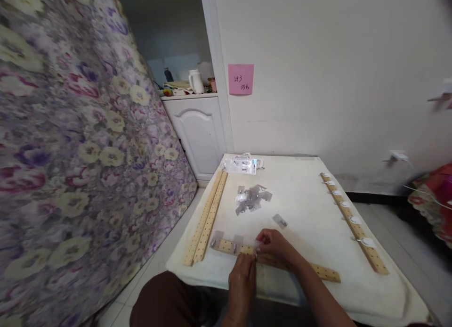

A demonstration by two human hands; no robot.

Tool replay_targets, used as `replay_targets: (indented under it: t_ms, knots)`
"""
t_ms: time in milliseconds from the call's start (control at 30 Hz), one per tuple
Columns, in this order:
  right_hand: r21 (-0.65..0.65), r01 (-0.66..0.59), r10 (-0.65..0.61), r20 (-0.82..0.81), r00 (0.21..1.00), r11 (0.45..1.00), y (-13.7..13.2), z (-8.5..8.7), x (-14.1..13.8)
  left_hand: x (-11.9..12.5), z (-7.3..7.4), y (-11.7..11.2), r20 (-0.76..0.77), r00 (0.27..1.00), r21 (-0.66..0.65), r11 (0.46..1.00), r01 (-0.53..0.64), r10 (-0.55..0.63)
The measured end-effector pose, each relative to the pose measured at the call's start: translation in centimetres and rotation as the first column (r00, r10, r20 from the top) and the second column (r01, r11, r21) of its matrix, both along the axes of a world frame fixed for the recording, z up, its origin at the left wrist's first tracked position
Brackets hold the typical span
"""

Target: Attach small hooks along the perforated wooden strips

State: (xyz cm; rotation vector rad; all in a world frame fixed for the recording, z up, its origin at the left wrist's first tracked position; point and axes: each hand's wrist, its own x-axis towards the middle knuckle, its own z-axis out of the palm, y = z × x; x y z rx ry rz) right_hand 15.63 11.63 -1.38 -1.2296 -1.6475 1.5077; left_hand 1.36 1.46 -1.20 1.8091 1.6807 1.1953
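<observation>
A wooden strip with rows of holes (325, 273) lies crosswise near the front edge of the table. Over its middle, my right hand (273, 244) pinches what looks like a small clear plastic piece, mostly hidden by the fingers. My left hand (243, 270) is closed at the strip's near edge, its fingertips meeting the right ones; what they hold is too small to tell. Farther left on the strip sit two clear plastic pieces with small metal parts, an end one (218, 236) and another (238, 243). A loose clear piece (280, 221) lies beyond my right hand.
Several similar pieces form a pile (251, 199) mid-table. Two holed strips (206, 223) lie along the left side. At right, another strip (370, 258) carries several white tags (367, 242). Clear packaging (240, 166) rests at the back. A floral curtain (88, 152) hangs left.
</observation>
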Motion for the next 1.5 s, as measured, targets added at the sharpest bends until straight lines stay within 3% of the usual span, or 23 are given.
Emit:
replay_targets:
  t_ms: [367,733,867,1033,1133,1367,1500]
  knots:
    - [0.018,-0.034,0.032,0.092,0.995,0.999,0.3,0.2,-0.2,-0.1,-0.2,0.0,-0.074,0.997,-0.004,1.000,-0.009,0.009]
    - [0.099,-0.008,0.005,0.027,1.000,0.995,-0.6,0.4,0.7,-0.4,-0.8,0.1,-0.005,1.000,0.051,0.999,0.009,-0.009]
    - [0.204,0.159,-0.171,0.042,0.984,0.966,-0.5,1.1,2.6,-0.6,-0.5,0.0,0.048,0.999,0.060,0.998,-0.020,0.017]
    - [0.314,0.419,-0.478,0.137,0.868,0.852,1.0,1.1,6.8,-0.8,0.1,-0.4,0.086,0.996,0.025,1.000,-0.016,0.013]
    - [0.311,0.419,-0.493,0.219,0.842,0.853,1.9,0.3,8.0,-0.8,-0.1,-0.4,0.121,0.993,0.016,1.000,-0.010,0.008]
    - [0.305,0.380,-0.476,0.375,0.795,0.873,2.4,-0.2,7.1,-0.4,-0.5,-0.3,0.205,0.976,0.062,0.994,-0.086,0.072]
    - [0.319,0.397,-0.488,0.290,0.823,0.860,2.0,0.1,7.3,-0.1,0.2,-0.7,0.239,0.968,0.088,0.991,-0.105,0.081]
